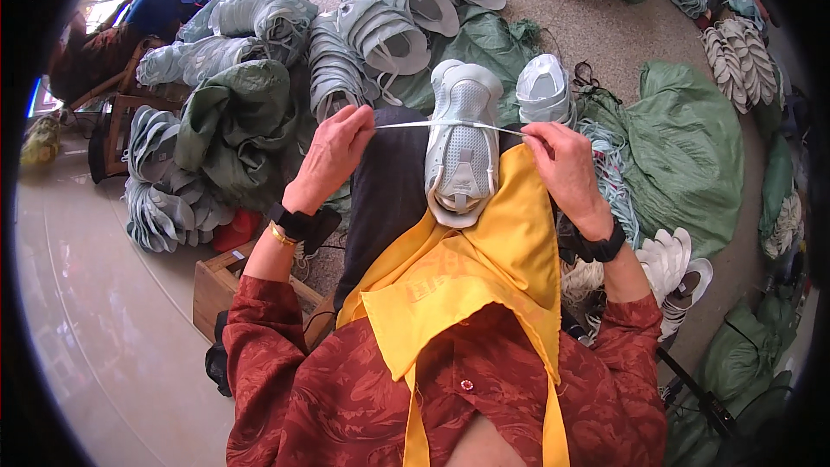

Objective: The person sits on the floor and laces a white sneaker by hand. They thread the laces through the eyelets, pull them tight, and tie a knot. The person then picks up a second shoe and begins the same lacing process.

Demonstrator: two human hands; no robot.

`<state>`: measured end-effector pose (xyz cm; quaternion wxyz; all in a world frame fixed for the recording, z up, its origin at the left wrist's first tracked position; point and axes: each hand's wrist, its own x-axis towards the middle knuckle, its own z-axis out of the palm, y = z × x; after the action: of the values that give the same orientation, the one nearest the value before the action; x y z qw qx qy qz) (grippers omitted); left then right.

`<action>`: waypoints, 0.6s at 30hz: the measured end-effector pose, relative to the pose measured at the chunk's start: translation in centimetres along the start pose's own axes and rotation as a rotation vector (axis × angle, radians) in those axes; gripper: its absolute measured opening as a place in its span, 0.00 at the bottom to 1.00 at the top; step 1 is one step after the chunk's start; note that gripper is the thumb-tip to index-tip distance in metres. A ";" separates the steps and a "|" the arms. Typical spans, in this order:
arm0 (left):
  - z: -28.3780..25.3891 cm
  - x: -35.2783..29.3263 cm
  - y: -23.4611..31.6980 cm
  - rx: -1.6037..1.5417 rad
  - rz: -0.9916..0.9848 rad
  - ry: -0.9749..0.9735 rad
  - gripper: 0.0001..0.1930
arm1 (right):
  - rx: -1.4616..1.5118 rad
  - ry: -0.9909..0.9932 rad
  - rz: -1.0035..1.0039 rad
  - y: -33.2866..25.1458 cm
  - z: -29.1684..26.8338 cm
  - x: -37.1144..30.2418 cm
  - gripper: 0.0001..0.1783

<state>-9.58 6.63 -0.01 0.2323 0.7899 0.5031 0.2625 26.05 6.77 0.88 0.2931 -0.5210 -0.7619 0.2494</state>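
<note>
On my lap a pale grey shoe upper (462, 160) lies between my knees, partly on a yellow apron (519, 207). A white shoelace (406, 124) runs across it and is drawn out to both sides, nearly straight. My left hand (339, 143) pinches one end, left of the upper. To the right, my right hand (562, 156) has its fingers closed on the other end. Neither hand touches the upper itself. How the lace passes through the upper is too small to make out.
Stacked grey shoe uppers (380, 35) stand ahead and to the left. Beyond my right hand are another nested stack (545, 91), a green sack (683, 147) and a bundle of laces (609, 164). A wooden stool (220, 290) sits by my left elbow.
</note>
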 end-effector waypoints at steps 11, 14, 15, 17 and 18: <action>-6.7 -4.0 -8.3 0.487 -0.211 0.204 0.03 | -0.055 0.062 0.197 6.1 -4.2 -4.9 0.07; -11.3 -7.5 -14.4 0.660 -0.316 0.360 0.04 | -0.103 0.116 0.248 9.7 -5.6 -7.4 0.08; -12.7 -8.4 -15.9 0.703 -0.336 0.402 0.06 | -0.137 0.145 0.270 11.3 -6.3 -8.5 0.08; -16.2 -10.6 -19.3 0.798 -0.378 0.454 0.08 | -0.133 0.157 0.355 14.7 -8.2 -10.8 0.09; -18.6 -12.3 -21.1 0.865 -0.437 0.468 0.09 | -0.124 0.162 0.391 16.2 -9.2 -11.7 0.10</action>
<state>-40.18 5.42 -1.51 -0.1833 0.6107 0.7565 0.1457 46.38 1.82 -6.00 0.2665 -0.6941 -0.6344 0.2115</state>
